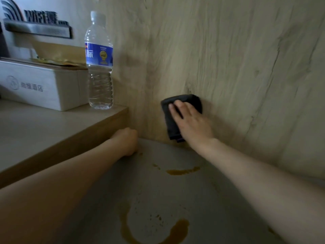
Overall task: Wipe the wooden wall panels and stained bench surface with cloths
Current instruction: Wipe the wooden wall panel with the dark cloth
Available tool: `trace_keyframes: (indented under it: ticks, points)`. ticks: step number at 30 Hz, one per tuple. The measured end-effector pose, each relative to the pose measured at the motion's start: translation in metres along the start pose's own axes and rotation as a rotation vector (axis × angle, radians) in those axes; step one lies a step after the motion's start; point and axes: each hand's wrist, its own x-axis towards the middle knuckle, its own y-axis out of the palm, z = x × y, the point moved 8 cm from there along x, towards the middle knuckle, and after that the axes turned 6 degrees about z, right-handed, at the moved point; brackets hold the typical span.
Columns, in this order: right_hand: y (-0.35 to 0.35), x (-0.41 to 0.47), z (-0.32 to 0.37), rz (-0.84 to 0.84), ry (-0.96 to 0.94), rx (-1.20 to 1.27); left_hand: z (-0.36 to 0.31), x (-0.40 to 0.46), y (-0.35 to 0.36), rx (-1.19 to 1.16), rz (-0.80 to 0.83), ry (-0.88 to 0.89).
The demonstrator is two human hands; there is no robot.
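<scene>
Your wooden wall panel (228, 55) fills the view, the grey bench surface (202, 196) below it carrying brown stains (179, 229). Water bottle (99, 62) upright on the ledge (52, 127), just beside a white box (40, 85). Right hand (191, 124) flat, fingers straight, pressing the dark cloth (177, 115) low on the panel — left hand (128, 143) curled, empty, knuckles on the bench.

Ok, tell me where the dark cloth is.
The dark cloth is right of centre, pressed flat against the wooden wall panel by the right hand, just above the bench.
</scene>
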Motion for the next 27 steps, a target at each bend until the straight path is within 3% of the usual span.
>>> trace_keyframes:
  ticks: [3,7,10,12,14,19,21,23,27]
  points:
    - [-0.002,0.025,0.038,-0.044,-0.060,0.040,0.005,-0.002,-0.003,0.003,0.061,-0.005]
    - [0.006,-0.005,0.007,-0.117,-0.104,-0.003,0.006,0.003,-0.003,0.048,0.081,0.007]
    - [0.017,-0.032,-0.021,-0.071,-0.110,0.002,0.001,0.006,-0.003,0.111,0.081,0.036]
    - [0.016,-0.022,-0.016,-0.076,-0.080,-0.068,0.000,0.005,-0.004,0.155,0.083,0.042]
    - [0.016,0.001,0.016,-0.161,-0.188,-0.109,-0.003,0.004,-0.004,0.194,0.086,0.065]
    - [0.037,0.058,0.104,-0.068,-0.522,-0.234,-0.007,0.003,-0.004,0.230,0.092,0.093]
    - [0.044,0.063,0.119,0.068,-0.643,-0.300,-0.005,0.003,-0.004,0.256,0.102,0.093]
    - [0.060,0.063,0.120,0.171,-0.684,-0.481,-0.006,0.003,0.000,0.300,0.125,0.109]
    - [0.061,0.048,0.110,0.220,-0.692,-0.367,-0.008,0.000,0.001,0.397,0.117,0.138]
